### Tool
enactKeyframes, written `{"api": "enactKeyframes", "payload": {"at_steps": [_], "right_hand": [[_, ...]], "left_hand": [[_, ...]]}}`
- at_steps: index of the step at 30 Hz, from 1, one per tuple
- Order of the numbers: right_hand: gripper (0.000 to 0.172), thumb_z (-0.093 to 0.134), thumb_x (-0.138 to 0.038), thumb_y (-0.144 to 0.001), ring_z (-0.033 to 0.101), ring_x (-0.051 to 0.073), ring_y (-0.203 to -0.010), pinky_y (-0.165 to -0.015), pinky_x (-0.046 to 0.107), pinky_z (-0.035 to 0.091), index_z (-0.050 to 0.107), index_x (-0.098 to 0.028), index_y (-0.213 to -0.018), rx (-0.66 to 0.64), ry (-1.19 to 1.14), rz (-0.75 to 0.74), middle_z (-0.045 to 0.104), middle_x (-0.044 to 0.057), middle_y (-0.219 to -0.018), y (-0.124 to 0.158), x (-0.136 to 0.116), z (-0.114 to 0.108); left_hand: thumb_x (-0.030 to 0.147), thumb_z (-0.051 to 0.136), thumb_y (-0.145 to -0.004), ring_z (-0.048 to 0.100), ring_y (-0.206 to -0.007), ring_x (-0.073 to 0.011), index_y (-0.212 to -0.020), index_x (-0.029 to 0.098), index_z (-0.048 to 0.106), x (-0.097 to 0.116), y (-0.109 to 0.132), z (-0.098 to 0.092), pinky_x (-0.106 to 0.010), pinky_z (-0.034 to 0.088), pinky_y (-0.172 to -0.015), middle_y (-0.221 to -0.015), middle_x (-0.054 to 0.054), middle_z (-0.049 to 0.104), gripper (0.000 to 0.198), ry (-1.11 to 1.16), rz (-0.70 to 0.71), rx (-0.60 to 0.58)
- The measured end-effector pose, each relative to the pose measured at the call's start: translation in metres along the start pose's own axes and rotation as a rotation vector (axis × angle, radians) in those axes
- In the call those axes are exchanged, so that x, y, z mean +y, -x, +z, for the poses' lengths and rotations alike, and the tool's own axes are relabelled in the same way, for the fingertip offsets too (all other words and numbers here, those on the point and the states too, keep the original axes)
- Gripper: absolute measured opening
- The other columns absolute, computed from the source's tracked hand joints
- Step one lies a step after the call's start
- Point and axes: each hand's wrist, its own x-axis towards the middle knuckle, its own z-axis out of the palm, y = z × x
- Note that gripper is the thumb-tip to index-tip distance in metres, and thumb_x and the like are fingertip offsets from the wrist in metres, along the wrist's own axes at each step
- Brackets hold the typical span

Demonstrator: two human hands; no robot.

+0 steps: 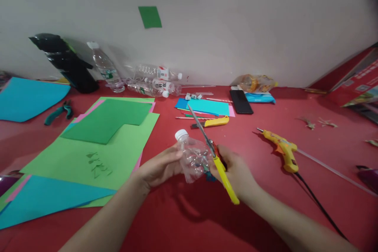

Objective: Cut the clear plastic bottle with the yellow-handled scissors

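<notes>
Over the red table, my left hand (162, 167) is closed around the side of a clear plastic bottle (191, 161) with a white cap. The bottle tilts, its cap up and to the left, and looks short, its lower end partly hidden by my right hand. A pair of scissors (225, 179) with a yellow handle is gripped in my right hand (238, 171). One long blade points up and to the left in front of the bottle; whether it touches the plastic I cannot tell. Behind the bottle lies a yellow utility knife (217, 121).
At right lies a yellow glue gun (282, 147) with its cord. Coloured sheets (124, 165) with green scraps cover the left, near pliers (59, 113). Plastic bottles (153, 80), a black container (66, 65), a phone (241, 101) and coloured paper (208, 106) line the back.
</notes>
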Motion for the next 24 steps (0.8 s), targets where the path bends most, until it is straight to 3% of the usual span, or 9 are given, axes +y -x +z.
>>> {"api": "enactKeyframes", "payload": {"at_steps": [3,10,19,24], "right_hand": [[0.019,0.058,-0.03,-0.071,0.037,0.011,-0.053,-0.045,0.021,0.032,0.041,-0.023,-0.066,-0.026,-0.019,0.024,0.042,-0.007,-0.057,0.0,-0.002,0.0],[0.016,0.056,-0.027,-0.071,0.037,0.008,-0.03,-0.032,0.019,0.028,0.041,-0.025,-0.07,-0.091,-0.148,0.162,0.038,-0.013,-0.043,-0.002,-0.003,-0.001],[0.018,0.062,-0.033,-0.078,0.037,0.008,-0.031,-0.034,0.021,0.028,0.047,-0.024,-0.073,-0.091,-0.136,0.168,0.038,-0.013,-0.042,-0.005,0.0,0.002],[0.035,0.072,-0.043,-0.074,0.034,0.006,-0.031,-0.033,0.021,0.026,0.042,-0.025,-0.07,-0.031,-0.249,0.14,0.038,-0.013,-0.045,-0.009,0.002,0.0]], "left_hand": [[0.029,0.072,-0.08,0.068,-0.101,-0.0241,-0.112,0.016,0.065,-0.001,-0.002,0.002,-0.039,0.053,-0.092,-0.114,-0.015,0.069,0.036,-0.02,-0.005,0.035],[0.035,0.068,-0.085,0.071,-0.085,-0.0202,-0.118,0.017,0.061,0.0,-0.004,0.0,-0.033,0.059,-0.075,-0.111,-0.016,0.069,0.038,-0.125,0.006,0.002],[0.032,0.069,-0.081,0.072,-0.084,-0.0231,-0.1,0.013,0.064,0.002,-0.012,0.015,-0.033,0.061,-0.068,-0.1,-0.015,0.072,0.028,-0.069,0.006,0.173],[0.037,0.064,-0.085,0.072,-0.07,-0.0194,-0.097,0.014,0.059,0.003,-0.013,0.017,-0.029,0.061,-0.062,-0.086,-0.012,0.072,0.026,-0.1,-0.029,0.308]]}}
